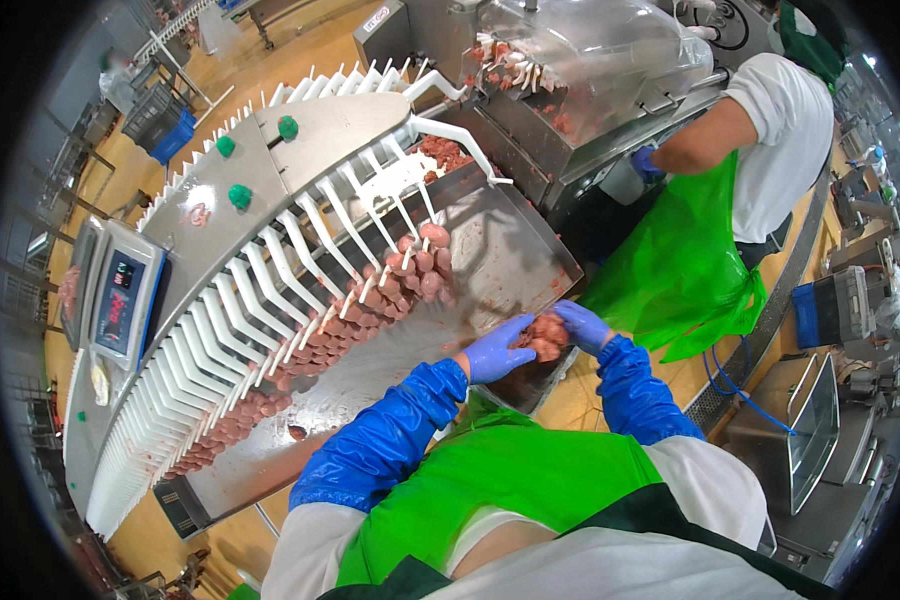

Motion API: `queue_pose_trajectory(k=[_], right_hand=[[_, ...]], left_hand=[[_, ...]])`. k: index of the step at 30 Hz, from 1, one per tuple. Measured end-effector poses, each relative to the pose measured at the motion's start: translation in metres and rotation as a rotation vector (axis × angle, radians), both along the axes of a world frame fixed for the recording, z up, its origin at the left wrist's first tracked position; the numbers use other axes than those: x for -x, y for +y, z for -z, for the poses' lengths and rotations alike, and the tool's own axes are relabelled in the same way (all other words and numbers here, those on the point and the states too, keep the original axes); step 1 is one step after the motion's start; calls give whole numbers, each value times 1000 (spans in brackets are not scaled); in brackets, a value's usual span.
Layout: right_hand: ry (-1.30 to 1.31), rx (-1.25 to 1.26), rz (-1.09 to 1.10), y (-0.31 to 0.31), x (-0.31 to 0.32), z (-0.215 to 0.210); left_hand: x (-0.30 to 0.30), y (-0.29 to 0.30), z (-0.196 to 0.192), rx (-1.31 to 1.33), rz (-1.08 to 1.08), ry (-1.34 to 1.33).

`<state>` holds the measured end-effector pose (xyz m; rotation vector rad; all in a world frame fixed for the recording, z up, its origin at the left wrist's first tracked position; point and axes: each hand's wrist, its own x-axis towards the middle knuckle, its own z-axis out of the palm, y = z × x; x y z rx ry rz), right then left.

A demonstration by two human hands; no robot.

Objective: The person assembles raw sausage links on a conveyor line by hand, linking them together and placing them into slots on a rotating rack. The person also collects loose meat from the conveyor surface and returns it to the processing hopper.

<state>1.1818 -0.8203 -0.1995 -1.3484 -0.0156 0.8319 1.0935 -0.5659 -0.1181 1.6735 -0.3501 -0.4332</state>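
My left hand (pixel 498 350) and my right hand (pixel 582 325), both in purple gloves, close in from either side on a clump of pinkish raw meat (pixel 544 336). The clump is held over a metal container (pixel 520 388) close to my apron; its fingers-side detail is partly hidden by the gloves. Left of my hands, links of raw sausages (pixel 370 305) hang in rows from the white hooks (pixel 255 290) of a curved hanging conveyor. A long steel tray (pixel 490 240) lies under them, with wet smears on it.
A co-worker in a green apron (pixel 660 260) stands at the right, a gloved hand at a pale container (pixel 622 183). Behind the tray is a machine with a clear cover (pixel 620 60) and meat inside. A scale display (pixel 120 300) stands at far left, a steel bin (pixel 780 430) at right.
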Motion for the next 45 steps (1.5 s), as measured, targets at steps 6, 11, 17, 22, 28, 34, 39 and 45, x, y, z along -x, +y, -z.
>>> queue_pose_trajectory(k=[6,11,17,22,28,34,39,45], right_hand=[[66,291,164,-29,21,124],[-837,1151,-180,-17,20,128],[-359,931,339,16,25,72],[-346,1033,344,33,37,70],[-420,900,391,60,41,63],[-685,801,508,71,11,50],[-665,679,497,73,-20,57],[-539,592,415,79,-51,75]], left_hand=[[38,97,-25,-458,-144,-25],[140,216,13,-630,-406,168],[310,325,68,-548,-858,273],[412,359,84,-674,-1036,309],[466,361,92,-679,-1225,345],[467,364,105,-877,-1305,287],[453,357,103,-901,-1342,289],[446,326,83,-911,-1411,398]])
